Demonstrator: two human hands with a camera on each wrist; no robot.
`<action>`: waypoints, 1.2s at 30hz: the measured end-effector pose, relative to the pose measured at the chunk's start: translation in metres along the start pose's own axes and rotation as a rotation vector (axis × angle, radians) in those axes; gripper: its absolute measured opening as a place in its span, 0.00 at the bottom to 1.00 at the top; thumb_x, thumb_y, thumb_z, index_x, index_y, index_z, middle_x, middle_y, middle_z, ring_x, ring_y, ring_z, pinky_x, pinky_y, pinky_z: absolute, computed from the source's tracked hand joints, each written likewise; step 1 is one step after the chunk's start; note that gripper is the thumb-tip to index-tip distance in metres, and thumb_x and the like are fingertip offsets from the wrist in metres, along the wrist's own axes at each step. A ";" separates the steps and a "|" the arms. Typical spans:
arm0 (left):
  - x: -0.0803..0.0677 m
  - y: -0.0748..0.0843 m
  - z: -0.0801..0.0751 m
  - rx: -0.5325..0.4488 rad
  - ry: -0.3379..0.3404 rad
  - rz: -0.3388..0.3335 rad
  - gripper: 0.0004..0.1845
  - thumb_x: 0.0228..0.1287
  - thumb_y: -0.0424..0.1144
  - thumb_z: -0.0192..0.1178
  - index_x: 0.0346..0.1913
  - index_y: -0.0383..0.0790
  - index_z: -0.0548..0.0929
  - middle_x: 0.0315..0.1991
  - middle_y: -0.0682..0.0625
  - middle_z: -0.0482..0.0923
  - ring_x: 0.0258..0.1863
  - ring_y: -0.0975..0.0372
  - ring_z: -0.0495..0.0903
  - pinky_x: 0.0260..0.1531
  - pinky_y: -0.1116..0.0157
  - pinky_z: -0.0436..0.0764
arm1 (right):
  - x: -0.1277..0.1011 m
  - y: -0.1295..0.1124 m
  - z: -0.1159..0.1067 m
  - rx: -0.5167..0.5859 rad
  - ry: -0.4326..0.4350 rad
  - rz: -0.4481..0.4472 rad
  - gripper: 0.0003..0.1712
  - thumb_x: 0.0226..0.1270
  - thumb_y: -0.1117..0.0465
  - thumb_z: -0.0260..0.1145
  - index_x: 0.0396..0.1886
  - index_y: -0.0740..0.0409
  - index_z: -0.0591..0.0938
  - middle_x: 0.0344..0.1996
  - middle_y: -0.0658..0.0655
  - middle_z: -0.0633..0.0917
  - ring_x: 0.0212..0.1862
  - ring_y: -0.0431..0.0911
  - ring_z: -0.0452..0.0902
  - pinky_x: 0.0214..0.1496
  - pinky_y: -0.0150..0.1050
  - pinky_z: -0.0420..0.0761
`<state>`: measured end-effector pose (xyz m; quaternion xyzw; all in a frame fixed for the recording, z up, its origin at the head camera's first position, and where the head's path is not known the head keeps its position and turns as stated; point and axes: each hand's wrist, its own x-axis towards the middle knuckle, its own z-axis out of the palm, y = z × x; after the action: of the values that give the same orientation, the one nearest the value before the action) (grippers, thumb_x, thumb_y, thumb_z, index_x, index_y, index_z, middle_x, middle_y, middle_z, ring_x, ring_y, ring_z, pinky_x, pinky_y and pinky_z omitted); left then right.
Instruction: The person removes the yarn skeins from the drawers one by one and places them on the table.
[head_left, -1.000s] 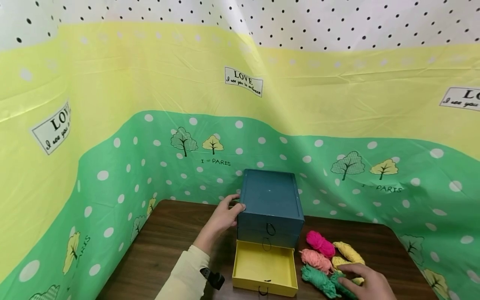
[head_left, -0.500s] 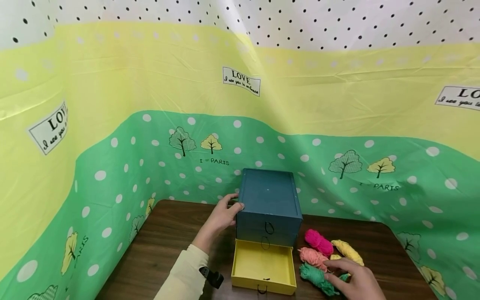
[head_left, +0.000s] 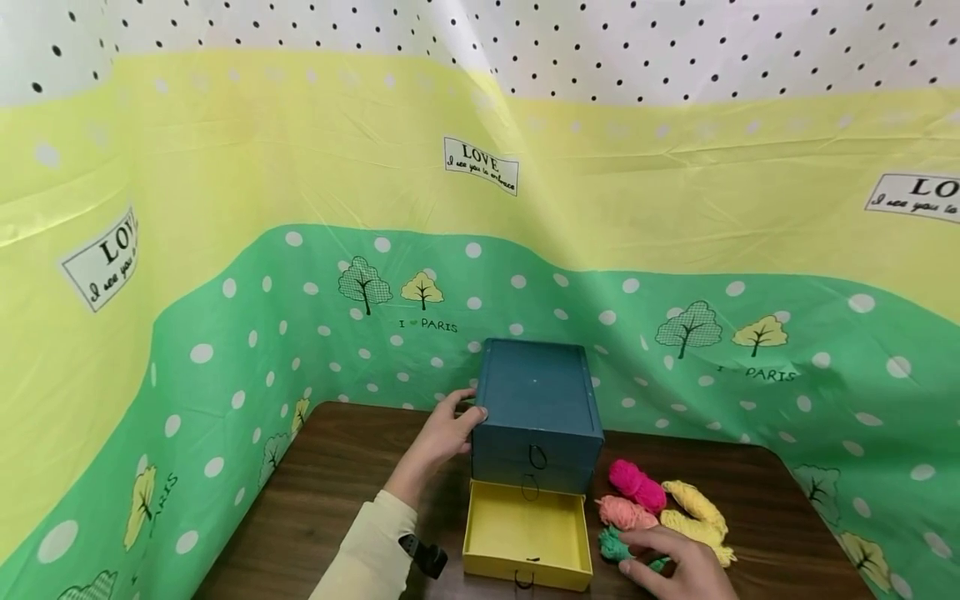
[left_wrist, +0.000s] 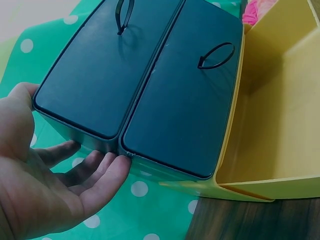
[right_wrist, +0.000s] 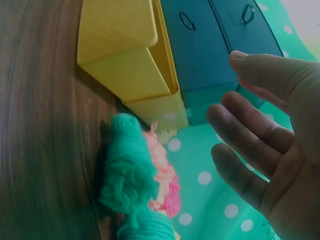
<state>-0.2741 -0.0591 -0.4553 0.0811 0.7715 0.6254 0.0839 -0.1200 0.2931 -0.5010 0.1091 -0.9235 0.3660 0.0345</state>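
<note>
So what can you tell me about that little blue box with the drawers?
The blue box is a small chest, painted and wood-like, standing upright on the brown table against the green dotted backdrop. Two dark blue drawers are pushed in, each with a black loop handle. The bottom yellow drawer is pulled out, and nothing shows inside it. The left hand rests against the box's left side. Yarn bundles lie just to its right.
</note>
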 end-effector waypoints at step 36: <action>0.003 -0.002 -0.001 -0.012 -0.004 -0.013 0.36 0.73 0.53 0.60 0.78 0.44 0.64 0.69 0.37 0.68 0.62 0.45 0.76 0.54 0.43 0.82 | 0.016 -0.011 0.051 0.369 -0.375 -0.249 0.14 0.73 0.64 0.66 0.53 0.66 0.87 0.37 0.44 0.90 0.37 0.33 0.85 0.34 0.35 0.85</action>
<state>-0.2769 -0.0595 -0.4567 0.0766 0.7681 0.6293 0.0900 -0.1319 0.2479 -0.5291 0.2917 -0.8111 0.4943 -0.1125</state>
